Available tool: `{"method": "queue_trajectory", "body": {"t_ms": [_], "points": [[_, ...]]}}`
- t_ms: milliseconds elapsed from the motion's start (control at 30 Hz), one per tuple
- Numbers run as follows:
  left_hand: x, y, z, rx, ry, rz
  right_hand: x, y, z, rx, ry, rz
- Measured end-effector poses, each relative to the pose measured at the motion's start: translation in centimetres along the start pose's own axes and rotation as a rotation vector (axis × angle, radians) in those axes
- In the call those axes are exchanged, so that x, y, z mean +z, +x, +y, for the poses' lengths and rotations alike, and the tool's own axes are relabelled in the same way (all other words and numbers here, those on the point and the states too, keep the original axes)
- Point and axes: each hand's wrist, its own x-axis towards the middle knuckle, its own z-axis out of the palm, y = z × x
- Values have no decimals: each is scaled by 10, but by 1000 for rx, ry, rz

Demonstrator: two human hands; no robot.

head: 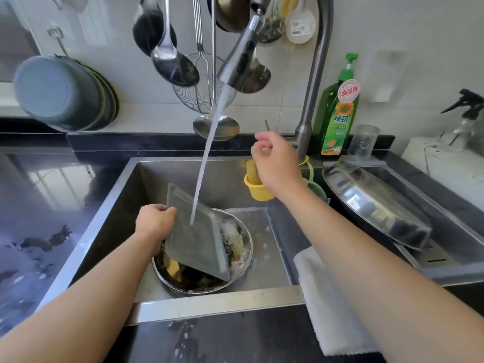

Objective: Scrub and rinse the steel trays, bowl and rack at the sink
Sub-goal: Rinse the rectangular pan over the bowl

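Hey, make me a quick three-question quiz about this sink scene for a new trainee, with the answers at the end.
1. True or false: water from the faucet head lands on the steel tray.
2. Which hand grips the tray: A left, B right?
3. What does the tray lean into?

Key
1. True.
2. A; the left hand holds its edge, while the right hand is raised near the faucet's base.
3. The steel bowl, soapy, in the sink.
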Motion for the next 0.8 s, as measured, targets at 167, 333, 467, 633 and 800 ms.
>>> {"method": "queue_trajectory", "body": {"t_ms": [167,333,467,633,800], "points": [[-7,-9,7,28,-182,-74,-6,56,-81,37,352,-6],[-11,-9,9,-62,-243,-147,8,87,-109,34,492,61],[-12,-10,15,-86,-297,-128,11,95,-115,48,492,103],[-17,-7,15,-156,-395,-57,12,62,-89,107,347,57],[-15,-2,16,-205,-457,-5,24,32,-64,220,298,-187]]}}
